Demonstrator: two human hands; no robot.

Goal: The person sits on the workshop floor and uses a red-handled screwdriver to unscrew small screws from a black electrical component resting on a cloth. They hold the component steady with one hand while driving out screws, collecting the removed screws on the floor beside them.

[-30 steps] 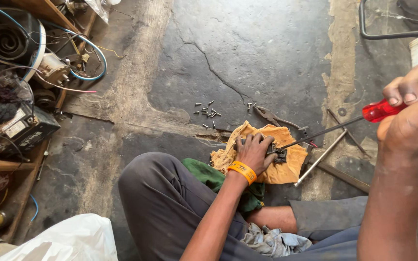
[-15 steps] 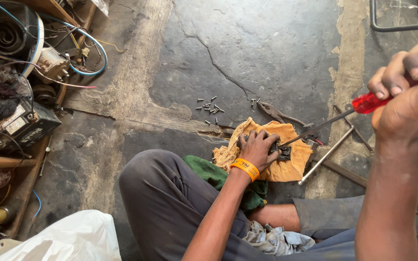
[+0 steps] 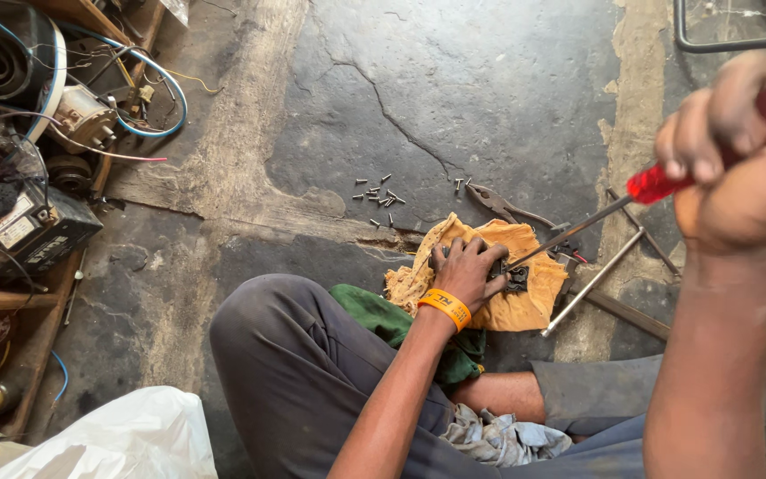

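Head view: the person sits on the cracked dark concrete floor (image 3: 489,98) with legs folded. The left hand (image 3: 470,270), with an orange wristband (image 3: 444,308) at the wrist, presses palm-down with fingers curled onto a small dark metal part (image 3: 514,278) lying on a crumpled orange-yellow cloth (image 3: 525,297). The hand covers most of the part, so only its right edge shows.

The right hand (image 3: 746,151) is raised close to the camera and blurred, wrapped tight around the red translucent handle of a long screwdriver (image 3: 658,182). The steel shaft slants down and to the left from the handle, and its tip meets the dark part just beside the left fingers. So the part lies ahead of and below the right hand, along the line of the shaft, while the left hand is directly on it and much the nearer of the two.

A scatter of small grey screws (image 3: 381,193) lies on the floor beyond the cloth, and rusty pliers (image 3: 498,202) sit close to the cloth's far edge. A thin metal rod (image 3: 591,284) lies to the right of the cloth. A green rag (image 3: 374,315) is tucked against the knee. At left, wooden shelves (image 3: 11,297) carry coiled wires and old electrical parts, and a white plastic bag (image 3: 108,439) lies near the bottom edge.
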